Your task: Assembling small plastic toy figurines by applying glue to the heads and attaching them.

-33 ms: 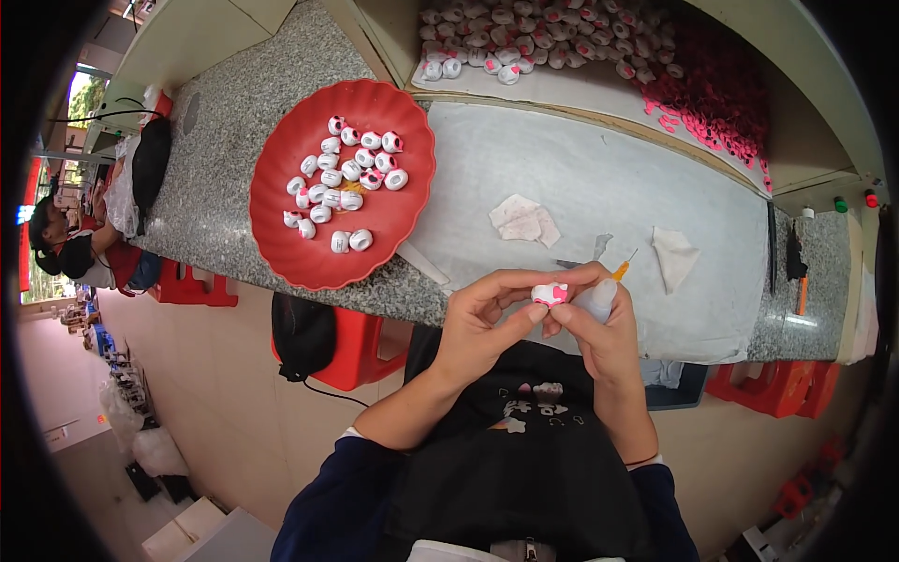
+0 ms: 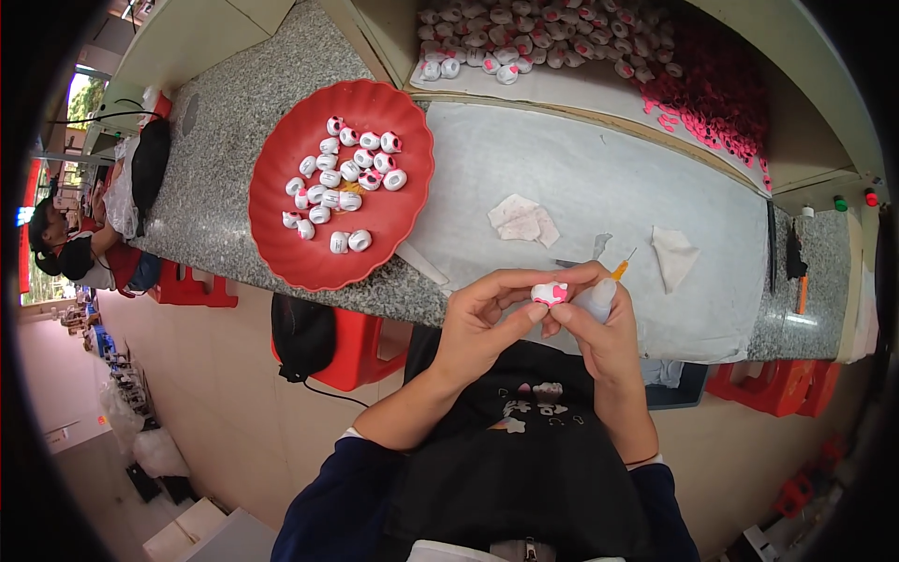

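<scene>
Between the fingertips of my left hand (image 2: 473, 323) and my right hand (image 2: 609, 332) is a small white figure head (image 2: 548, 293) with pink parts, held just over the bench's front edge. Thumbs and forefingers of both hands pinch it. Tucked in my right hand is also a translucent squeeze bottle (image 2: 597, 298), its yellow needle tip (image 2: 620, 270) pointing up and away from me. To the left, a red scalloped plate (image 2: 272, 201) bears several similar white heads with pink and black details. My fingers partly cover the head and bottle.
White paper (image 2: 581, 159) covers the granite bench (image 2: 225, 159). On it lie two crumpled cloths (image 2: 523, 220) (image 2: 674, 258) and a grey blade-like piece (image 2: 601, 245). A shelf behind holds many white heads (image 2: 562, 37) and loose pink pieces (image 2: 712, 103). Red stools (image 2: 379, 351) stand below; another person (image 2: 94, 244) sits far left.
</scene>
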Demonstrator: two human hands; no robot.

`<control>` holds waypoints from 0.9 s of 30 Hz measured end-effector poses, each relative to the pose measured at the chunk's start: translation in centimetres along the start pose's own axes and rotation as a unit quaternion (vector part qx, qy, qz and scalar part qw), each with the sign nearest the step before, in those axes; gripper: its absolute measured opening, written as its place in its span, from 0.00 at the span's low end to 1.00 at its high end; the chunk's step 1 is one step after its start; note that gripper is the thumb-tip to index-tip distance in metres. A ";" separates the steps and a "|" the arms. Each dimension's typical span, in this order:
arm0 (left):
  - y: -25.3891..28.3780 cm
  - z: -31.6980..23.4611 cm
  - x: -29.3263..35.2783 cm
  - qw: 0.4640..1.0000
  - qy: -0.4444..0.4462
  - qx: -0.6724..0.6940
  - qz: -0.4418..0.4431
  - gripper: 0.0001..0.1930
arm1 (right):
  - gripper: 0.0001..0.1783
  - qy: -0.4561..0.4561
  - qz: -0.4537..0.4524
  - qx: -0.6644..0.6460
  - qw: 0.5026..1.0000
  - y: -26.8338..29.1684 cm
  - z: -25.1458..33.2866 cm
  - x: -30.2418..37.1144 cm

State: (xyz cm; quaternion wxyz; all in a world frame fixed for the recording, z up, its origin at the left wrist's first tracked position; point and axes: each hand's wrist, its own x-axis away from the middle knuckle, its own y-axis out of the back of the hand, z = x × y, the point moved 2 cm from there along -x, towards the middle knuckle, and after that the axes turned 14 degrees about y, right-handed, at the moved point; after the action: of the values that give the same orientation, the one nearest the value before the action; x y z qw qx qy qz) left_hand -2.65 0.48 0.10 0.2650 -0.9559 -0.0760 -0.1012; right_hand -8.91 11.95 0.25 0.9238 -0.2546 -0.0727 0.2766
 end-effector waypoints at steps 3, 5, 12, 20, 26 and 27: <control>-0.2 -0.4 -0.2 0.998 0.023 0.050 0.033 0.14 | 0.13 -0.006 0.002 0.017 1.000 0.0 0.1 -0.2; -0.1 0.1 0.0 0.999 0.010 0.029 -0.017 0.14 | 0.13 -0.015 0.010 0.033 0.999 1.1 1.0 -0.3; 0.4 1.1 -1.0 0.990 0.079 0.114 -0.013 0.15 | 0.09 0.189 -0.030 0.690 0.698 8.8 6.0 -1.0; -0.5 0.7 -0.6 0.990 0.083 0.119 -0.002 0.14 | 0.10 0.333 0.004 0.456 0.825 1.4 4.3 0.4; 0.0 0.7 -0.3 0.992 0.083 0.090 -0.021 0.14 | 0.13 0.417 0.135 0.488 0.755 0.0 2.9 -0.5; 0.1 0.8 -0.3 0.992 0.082 0.091 -0.022 0.14 | 0.13 0.405 0.138 0.479 0.767 0.0 2.9 -0.6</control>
State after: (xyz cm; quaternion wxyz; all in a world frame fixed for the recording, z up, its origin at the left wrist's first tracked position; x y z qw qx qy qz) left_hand -2.77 0.80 -0.71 0.3540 -0.9144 -0.0838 -0.1778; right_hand -10.20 12.91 2.76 0.8215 0.1252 0.4856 0.2714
